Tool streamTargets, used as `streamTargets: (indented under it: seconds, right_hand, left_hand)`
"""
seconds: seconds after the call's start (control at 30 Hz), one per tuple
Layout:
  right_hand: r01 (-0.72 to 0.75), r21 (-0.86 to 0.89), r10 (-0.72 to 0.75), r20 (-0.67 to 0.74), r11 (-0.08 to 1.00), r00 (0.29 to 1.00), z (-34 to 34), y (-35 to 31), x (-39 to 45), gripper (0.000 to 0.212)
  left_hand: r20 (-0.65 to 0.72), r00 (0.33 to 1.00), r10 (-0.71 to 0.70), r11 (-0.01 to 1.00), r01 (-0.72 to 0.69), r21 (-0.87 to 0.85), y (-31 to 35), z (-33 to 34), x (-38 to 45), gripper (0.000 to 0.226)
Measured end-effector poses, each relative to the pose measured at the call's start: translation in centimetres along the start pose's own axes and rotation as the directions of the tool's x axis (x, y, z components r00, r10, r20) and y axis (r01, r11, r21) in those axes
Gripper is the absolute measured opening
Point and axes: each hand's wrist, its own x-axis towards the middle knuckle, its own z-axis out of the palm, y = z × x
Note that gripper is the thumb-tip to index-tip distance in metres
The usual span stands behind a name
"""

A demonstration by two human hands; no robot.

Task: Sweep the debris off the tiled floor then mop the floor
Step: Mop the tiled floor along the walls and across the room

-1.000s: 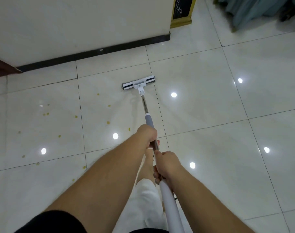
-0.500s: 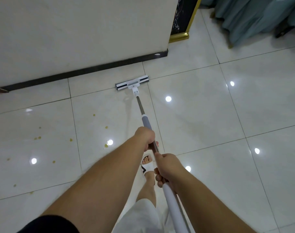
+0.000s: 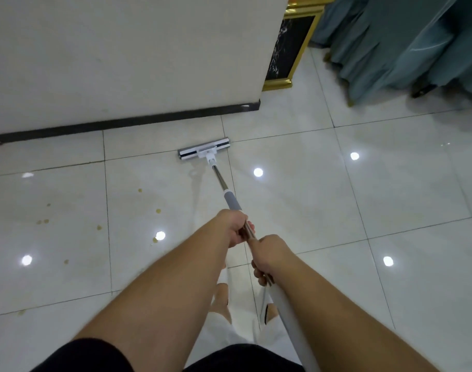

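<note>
Debris (image 3: 157, 211): small yellowish-brown specks scattered on the tiled floor (image 3: 390, 197), all to the left of both hands; the nearest specks lie left of the left hand, the rest trail well apart toward the left edge.
Wall (image 3: 122, 55): pale, with a dark baseboard (image 3: 122, 124), beyond the hands and up-left of them.
Mop head (image 3: 204, 151): flat white and dark bar lying on the floor well ahead of both hands, near the baseboard but apart from it; its long axis runs left to right, right end slightly farther away.
Mop handle (image 3: 231, 201): long axis runs from the mop head back toward the person, slanting down and to the right; metal near the head, then a grey sleeve just ahead of the left hand, then a white section behind the right hand.
Left hand (image 3: 233, 226): the forward hand, fingers curled round the metal part of the handle just behind the grey sleeve.
Right hand (image 3: 268, 255): just behind and right of the left hand, fingers wrapped round the handle where metal meets white.
Feet (image 3: 221, 299): below the hands, partly hidden by the arms; blurred.
Gold-trimmed panel (image 3: 288, 52): dark, far beyond and right of the hands.
Blue-grey fabric (image 3: 404, 41): hanging far up-right of the right hand.
</note>
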Motion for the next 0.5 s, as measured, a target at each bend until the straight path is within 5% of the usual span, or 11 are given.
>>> streamTargets:
  seconds: [0.27,0.5]
  right_hand:
    - [0.114,-0.312,-0.101,0.057,0.943,0.993,-6.2,2.7,-1.5,0.036]
    - [0.266,-0.503,-0.159,0.245,0.823,0.956,-11.8,5.8,-2.4,0.035]
  left_hand:
    - [-0.031,0.999,0.043,0.974,-0.049,-0.22,-3.9,4.4,-3.2,0.011]
    - [-0.207,0.975,0.086,0.853,-0.179,-0.489,-9.1,8.6,-7.0,0.01]
